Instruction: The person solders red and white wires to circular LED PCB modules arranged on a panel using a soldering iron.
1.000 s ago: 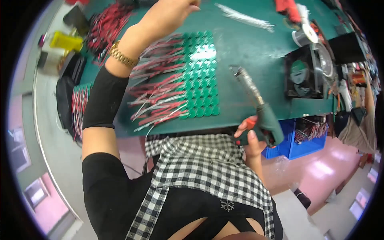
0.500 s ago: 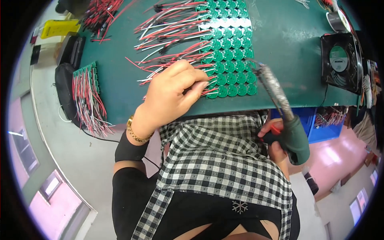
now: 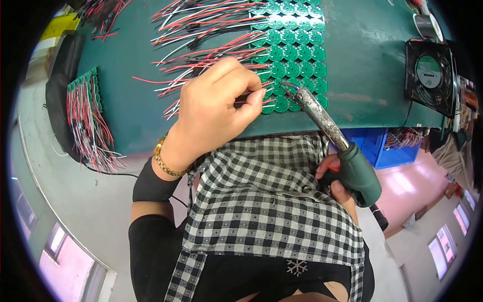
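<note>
A panel of round green circuit boards (image 3: 304, 68) lies on the green table, with red and white wires (image 3: 216, 22) running out from its left side. My left hand (image 3: 214, 105) is closed in a pinch at the panel's near left edge, on a wire (image 3: 269, 89) whose end reaches a board. My right hand (image 3: 342, 194), low at the right, is wrapped round the handle of a green soldering gun (image 3: 359, 176). The gun's metal barrel points up and left, its thin tip over the near boards, close to my left fingertips. I cannot tell whether the tip touches.
A second wired board panel (image 3: 93, 103) hangs over the table's left side by a black padded object (image 3: 60, 90). At the right stand a black fan (image 3: 430, 75) and a solder spool (image 3: 427, 26). Below is a blue bin (image 3: 397, 151) with wires. More red wires (image 3: 103, 15) lie far left.
The soldering gun's tip has moved left from the panel's right edge to near the wire ends. My left hand still pinches at the near edge. The whole view has shifted slightly.
</note>
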